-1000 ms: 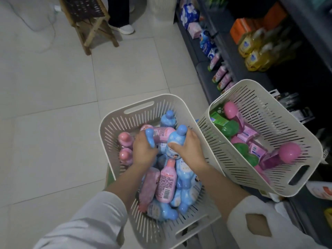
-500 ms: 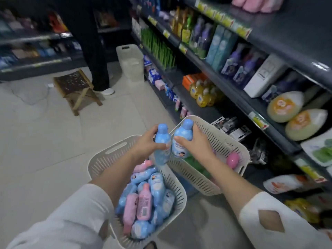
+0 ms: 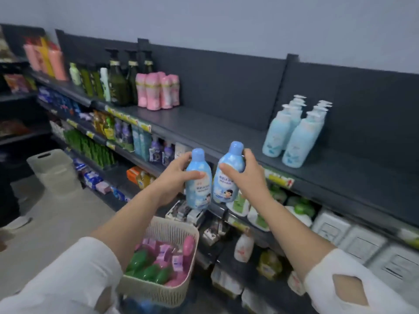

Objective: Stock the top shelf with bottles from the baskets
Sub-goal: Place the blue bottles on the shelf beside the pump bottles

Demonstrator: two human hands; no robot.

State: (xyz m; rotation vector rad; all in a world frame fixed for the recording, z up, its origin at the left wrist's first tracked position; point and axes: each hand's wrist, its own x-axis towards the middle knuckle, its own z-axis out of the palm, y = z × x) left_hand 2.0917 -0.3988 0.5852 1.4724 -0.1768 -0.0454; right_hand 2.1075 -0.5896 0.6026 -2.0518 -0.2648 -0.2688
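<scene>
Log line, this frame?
left hand grips left blue bottle | right hand grips right blue bottle | both upright, not yet on top shelf

Basket [image 3: 176, 222] left part hidden behind sleeve [image 3: 68, 275]. Bottle [image 3: 227, 184] label print too small. Price tags [image 3: 280, 177] illegible. Lower-right boxes [image 3: 360, 243] blurred, cut off.

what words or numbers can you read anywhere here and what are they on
Nothing is sharp enough to quote.
Label on the left blue bottle, held by the left hand: print blurred, unreadable.
Label on the right blue bottle, held by the right hand: lines of print blurred, unreadable.
The price tags on the top shelf edge: too blurred.
The white boxes lower down: print too blurred.
</scene>
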